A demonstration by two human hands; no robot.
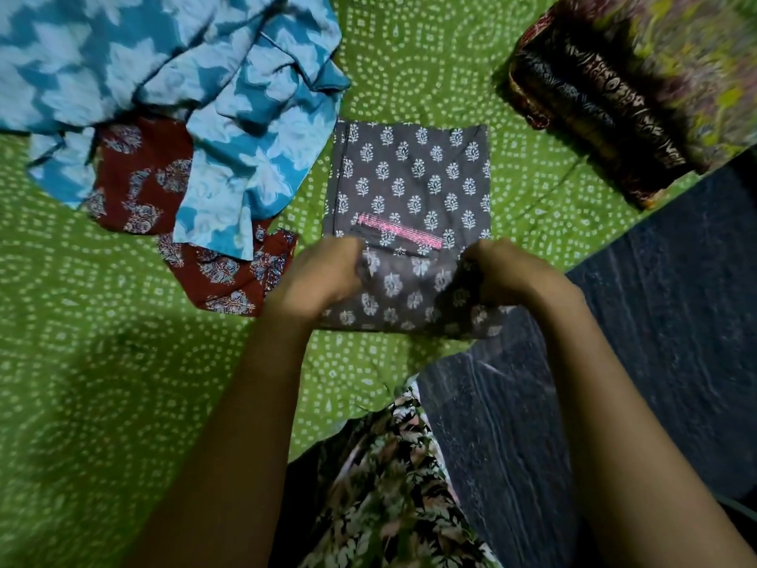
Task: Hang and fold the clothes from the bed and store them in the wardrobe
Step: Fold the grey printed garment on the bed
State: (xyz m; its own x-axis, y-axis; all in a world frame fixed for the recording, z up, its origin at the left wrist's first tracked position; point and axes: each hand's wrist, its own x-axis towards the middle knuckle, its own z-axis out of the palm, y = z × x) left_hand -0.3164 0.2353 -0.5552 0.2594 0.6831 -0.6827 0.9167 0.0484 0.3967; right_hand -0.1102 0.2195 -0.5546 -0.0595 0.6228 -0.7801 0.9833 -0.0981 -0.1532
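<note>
My left hand (315, 276) and right hand (508, 272) each clutch the near hem of the grey printed top (413, 178), lying flat on the bed (102, 321) just right of the blue heap (229, 116). I should lift the hem evenly, match the corners, then smooth the crease.

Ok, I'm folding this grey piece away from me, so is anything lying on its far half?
Nothing visible does. Left hand and right hand grip the grey garment at its near edge; its far half is bare, the blue garment lying left of it.
</note>
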